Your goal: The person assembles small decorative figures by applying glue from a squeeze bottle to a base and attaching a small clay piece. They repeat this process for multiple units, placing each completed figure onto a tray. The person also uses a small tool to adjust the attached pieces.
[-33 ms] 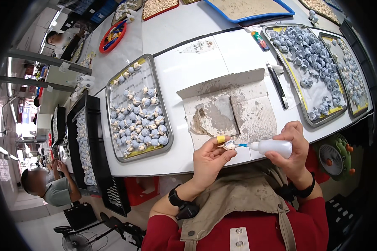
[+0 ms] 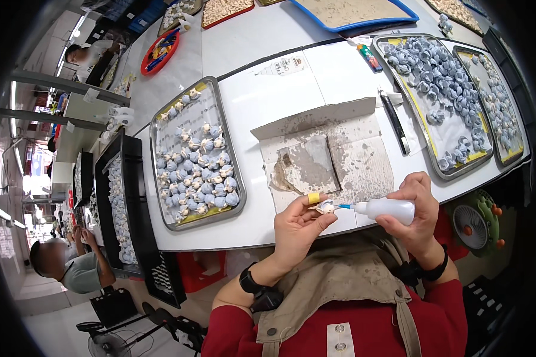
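Observation:
Between the thumb and fingers of my left hand (image 2: 301,229) is a small cream-coloured figurine (image 2: 326,207); the fingers hide part of it. Yellow tape wraps one finger of that hand. My right hand (image 2: 415,211) grips a white squeeze bottle (image 2: 390,209) lying sideways. Its thin blue nozzle (image 2: 343,206) points left, with the tip at the figurine. Just beyond both hands lies a stained, folded cardboard sheet (image 2: 366,154) on the white table (image 2: 250,101).
A metal tray (image 2: 239,178) of blue-and-cream figurines stands left. Another tray (image 2: 420,134) holds loose blue-grey pieces at right, beside a black pen-like tool (image 2: 394,122) and a green lighter (image 2: 369,58). A red basket (image 2: 171,58) sits far left. Two other people are at left.

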`<action>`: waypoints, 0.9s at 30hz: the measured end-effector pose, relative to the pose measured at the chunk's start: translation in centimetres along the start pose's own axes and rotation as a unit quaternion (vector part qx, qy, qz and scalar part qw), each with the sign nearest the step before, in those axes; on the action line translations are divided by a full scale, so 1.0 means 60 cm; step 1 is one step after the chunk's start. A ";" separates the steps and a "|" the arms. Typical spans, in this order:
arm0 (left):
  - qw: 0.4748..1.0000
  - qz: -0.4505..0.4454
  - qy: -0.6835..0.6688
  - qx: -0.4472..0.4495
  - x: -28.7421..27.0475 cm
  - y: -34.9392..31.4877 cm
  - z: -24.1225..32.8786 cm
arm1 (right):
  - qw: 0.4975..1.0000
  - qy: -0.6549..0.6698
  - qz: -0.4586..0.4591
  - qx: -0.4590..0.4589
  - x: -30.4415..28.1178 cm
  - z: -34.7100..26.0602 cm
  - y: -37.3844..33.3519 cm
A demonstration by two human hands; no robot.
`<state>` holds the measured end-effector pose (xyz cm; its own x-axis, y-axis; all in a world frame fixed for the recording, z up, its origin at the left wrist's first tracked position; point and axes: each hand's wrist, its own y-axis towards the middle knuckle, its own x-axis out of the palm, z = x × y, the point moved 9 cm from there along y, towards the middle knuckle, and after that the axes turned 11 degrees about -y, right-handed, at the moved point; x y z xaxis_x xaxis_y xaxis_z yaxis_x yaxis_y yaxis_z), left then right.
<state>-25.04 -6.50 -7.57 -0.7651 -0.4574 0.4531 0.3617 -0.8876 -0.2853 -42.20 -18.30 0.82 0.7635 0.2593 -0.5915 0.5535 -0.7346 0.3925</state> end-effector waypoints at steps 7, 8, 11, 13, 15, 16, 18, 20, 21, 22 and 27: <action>1.000 -0.009 0.014 0.008 0.000 -0.002 0.003 | 0.999 -0.022 -0.004 -0.034 0.008 -0.021 0.008; 1.000 -0.009 0.015 0.008 0.000 -0.002 0.004 | 0.999 -0.025 -0.003 -0.036 0.008 -0.022 0.009; 1.000 -0.009 0.016 0.007 0.001 -0.002 0.005 | 0.999 -0.031 -0.002 -0.040 0.010 -0.025 0.012; 1.000 -0.011 0.012 0.004 0.001 -0.002 0.004 | 0.999 -0.035 -0.005 -0.041 0.011 -0.027 0.015; 1.000 -0.014 0.019 0.012 0.000 -0.001 0.004 | 0.998 -0.041 -0.003 -0.037 0.010 -0.026 0.015; 0.999 -0.015 0.022 0.017 0.000 0.000 0.004 | 0.998 -0.044 -0.002 -0.035 0.009 -0.024 0.015; 1.000 -0.005 -0.018 0.003 -0.002 0.001 0.000 | 0.999 -0.041 0.000 -0.031 0.006 -0.019 0.011; 0.999 0.000 -0.041 -0.009 -0.003 0.002 -0.003 | 0.999 -0.036 0.003 -0.029 0.004 -0.016 0.010; 0.999 -0.001 -0.044 -0.015 -0.003 0.003 -0.004 | 0.999 -0.034 0.004 -0.027 0.005 -0.015 0.010; 0.999 -0.002 -0.046 -0.021 -0.003 0.003 -0.005 | 0.999 -0.031 0.005 -0.026 0.004 -0.014 0.010; 0.999 -0.004 -0.048 -0.025 -0.002 0.004 -0.007 | 0.999 -0.037 0.004 -0.023 0.004 -0.013 0.013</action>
<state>-25.08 -6.65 -8.02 -0.7118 -0.4560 0.5342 0.3274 -0.8883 -0.3221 -41.29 -18.32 1.53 0.7420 0.2062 -0.6379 0.5641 -0.7063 0.4278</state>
